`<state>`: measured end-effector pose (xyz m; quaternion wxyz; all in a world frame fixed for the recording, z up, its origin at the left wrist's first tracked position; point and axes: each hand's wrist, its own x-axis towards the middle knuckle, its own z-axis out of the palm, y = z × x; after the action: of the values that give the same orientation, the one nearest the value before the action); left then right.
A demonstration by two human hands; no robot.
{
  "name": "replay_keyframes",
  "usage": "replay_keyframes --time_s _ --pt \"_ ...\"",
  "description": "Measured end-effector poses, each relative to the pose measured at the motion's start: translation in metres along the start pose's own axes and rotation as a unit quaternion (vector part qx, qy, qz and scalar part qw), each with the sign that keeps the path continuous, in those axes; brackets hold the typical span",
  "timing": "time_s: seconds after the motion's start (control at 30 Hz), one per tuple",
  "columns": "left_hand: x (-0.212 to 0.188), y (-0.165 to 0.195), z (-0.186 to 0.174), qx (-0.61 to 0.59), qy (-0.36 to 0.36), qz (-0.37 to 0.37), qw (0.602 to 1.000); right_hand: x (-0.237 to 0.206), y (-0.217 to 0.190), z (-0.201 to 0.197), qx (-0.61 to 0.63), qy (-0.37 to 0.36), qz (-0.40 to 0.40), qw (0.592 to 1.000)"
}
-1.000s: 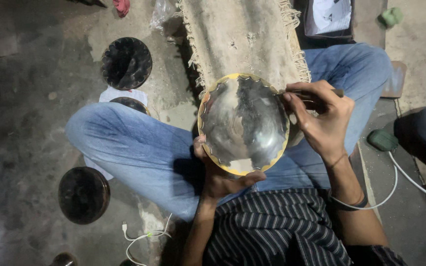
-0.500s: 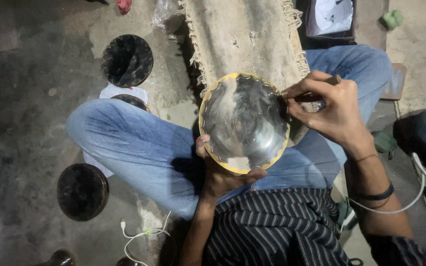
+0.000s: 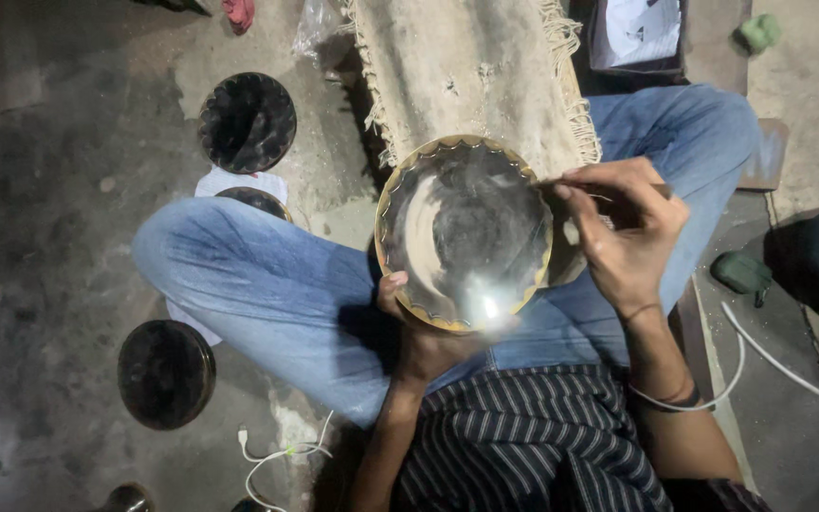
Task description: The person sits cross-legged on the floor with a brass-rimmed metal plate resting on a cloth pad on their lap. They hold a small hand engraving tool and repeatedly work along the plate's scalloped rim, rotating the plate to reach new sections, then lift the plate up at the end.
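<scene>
So the round metal plate [image 3: 464, 232] with the scalloped brassy rim sits dead centre of the frame, tipped up over the person's lap, and it hasn't really gone anywhere since the earlier shots. The left hand [image 3: 419, 332] is under its lower edge, fingers curled shut around the rim, thumb showing on the front, same grip as before. The right hand [image 3: 623, 237] is what changed: half a second ago it was pushed in against the right rim, now it has eased slightly out and down, pinched closed on a thin tool [image 3: 609, 197] whose tip meets the plate's right edge. A bright glare spot has turned up near the plate's bottom. Dark bowls [image 3: 246, 121] sit upper left and lower left, with a fringed mat [image 3: 471, 66] top centre.
</scene>
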<state>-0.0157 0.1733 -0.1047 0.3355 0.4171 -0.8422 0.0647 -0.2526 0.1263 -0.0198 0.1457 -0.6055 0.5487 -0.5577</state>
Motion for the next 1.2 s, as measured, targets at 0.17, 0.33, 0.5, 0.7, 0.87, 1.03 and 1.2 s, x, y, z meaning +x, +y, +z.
replay_keyframes --time_s 0.17,0.33,0.5,0.7,0.87,1.03,1.2 --pt "0.003 0.009 0.009 -0.374 0.014 -0.184 0.909 0.001 0.003 0.007 0.033 0.013 0.041 0.999" --pt "0.008 0.004 0.001 -0.232 -0.004 -0.117 0.966 0.003 0.003 0.009 0.019 0.008 0.054 0.998" --pt "0.012 0.004 -0.001 -0.181 0.018 -0.088 0.979 0.003 0.005 0.012 0.037 0.011 0.056 0.998" --pt "0.008 0.008 0.008 -0.354 0.025 -0.163 0.921 0.019 0.000 -0.005 0.013 -0.092 0.005 0.996" --pt "0.010 0.009 0.004 -0.373 0.033 -0.154 0.914 0.038 -0.007 -0.014 -0.025 -0.160 -0.028 0.986" --pt "0.011 0.009 0.002 -0.341 0.023 -0.135 0.930 0.048 -0.007 -0.022 -0.057 -0.218 -0.033 0.974" --pt "0.007 0.007 0.007 -0.301 0.030 -0.138 0.943 0.063 0.001 -0.026 -0.082 -0.276 -0.055 0.956"
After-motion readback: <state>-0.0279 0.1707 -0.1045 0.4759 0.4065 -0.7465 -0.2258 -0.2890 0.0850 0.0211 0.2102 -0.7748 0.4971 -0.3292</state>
